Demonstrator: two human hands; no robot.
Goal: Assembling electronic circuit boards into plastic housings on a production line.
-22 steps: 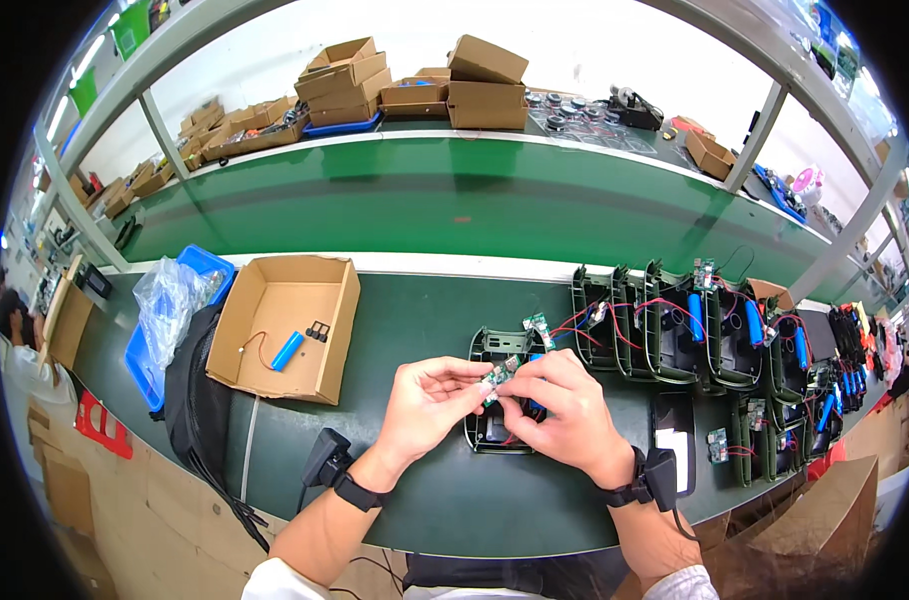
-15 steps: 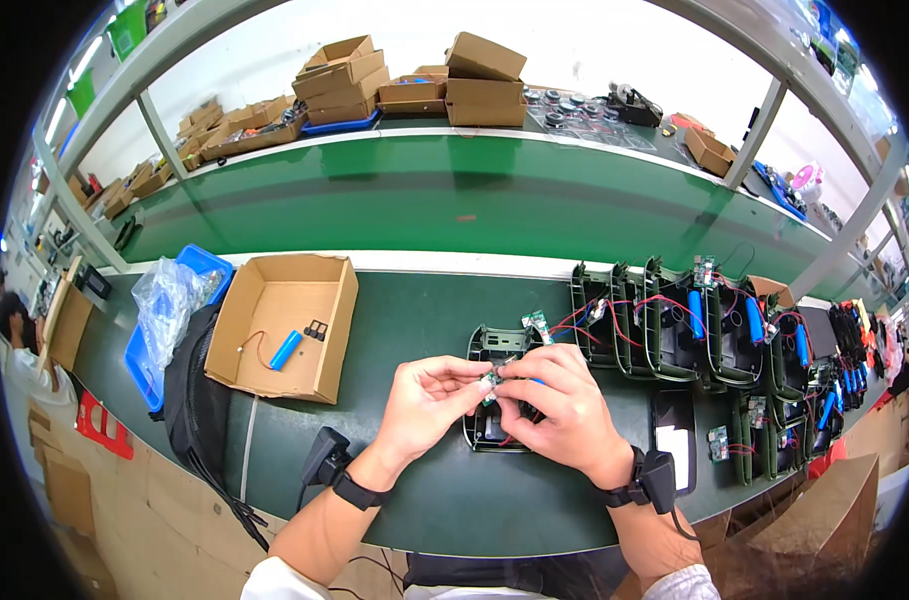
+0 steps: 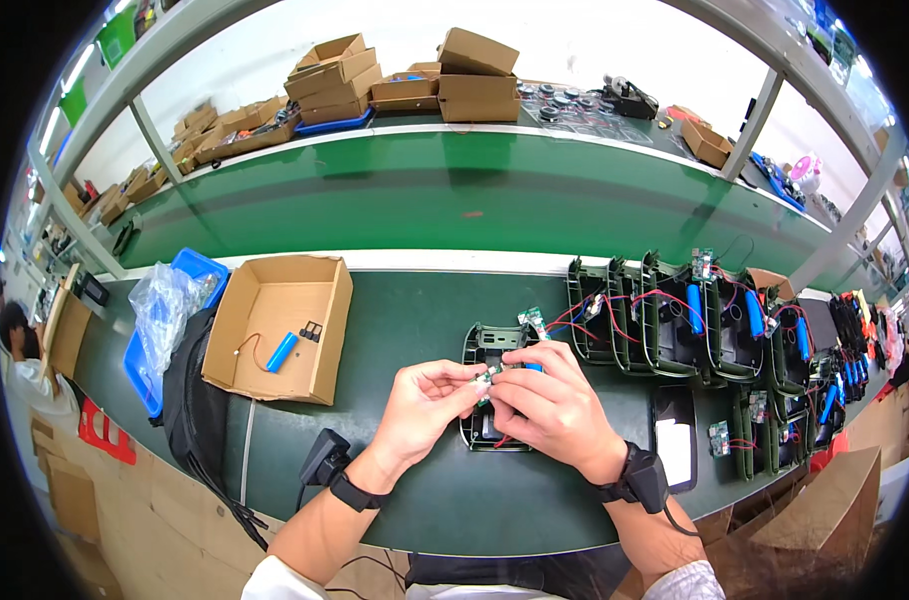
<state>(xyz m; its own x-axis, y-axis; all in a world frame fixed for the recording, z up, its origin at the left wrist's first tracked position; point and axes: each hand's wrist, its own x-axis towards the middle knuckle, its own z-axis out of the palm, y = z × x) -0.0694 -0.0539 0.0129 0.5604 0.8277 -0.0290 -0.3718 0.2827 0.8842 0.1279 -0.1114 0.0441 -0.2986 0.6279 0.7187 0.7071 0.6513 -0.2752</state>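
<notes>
**Close fingertip work over an open dark-green housing**

The dark counter (image 3: 405,310) spreads out on all sides of the dark-green housing (image 3: 495,337). To the right of that housing stands a row of similar open shells (image 3: 667,345), several with blue cells and red wires in them. To its left, well apart, sits an open cardboard box (image 3: 327,362) with one wired blue cylindrical cell (image 3: 282,353) inside.

The left hand (image 3: 420,408) is over the housing's left side, thumb and forefinger pinching a small green circuit board (image 3: 484,384). The right hand (image 3: 563,412) covers the housing's right side; its fingers are curled in against the board's right end, and whether they grip the board or a lead cannot be told. The pinched board is over the middle of the housing, mostly hidden by fingers. A second circuit board (image 3: 532,321) lies at the housing's upper right corner, and a short bit of red wire (image 3: 503,441) shows near its lower end.

The likeliest trouble is a slip: the grip on so small a board is narrow, and a loosened pinch could drop it into the housing. Pulling the board too far could strain any lead fixed to it, and the sleeve-side cable at the right wrist might snag a neighbouring shell.

No brand, label or lettering is legible on the housing, the boards or the cells.
</notes>
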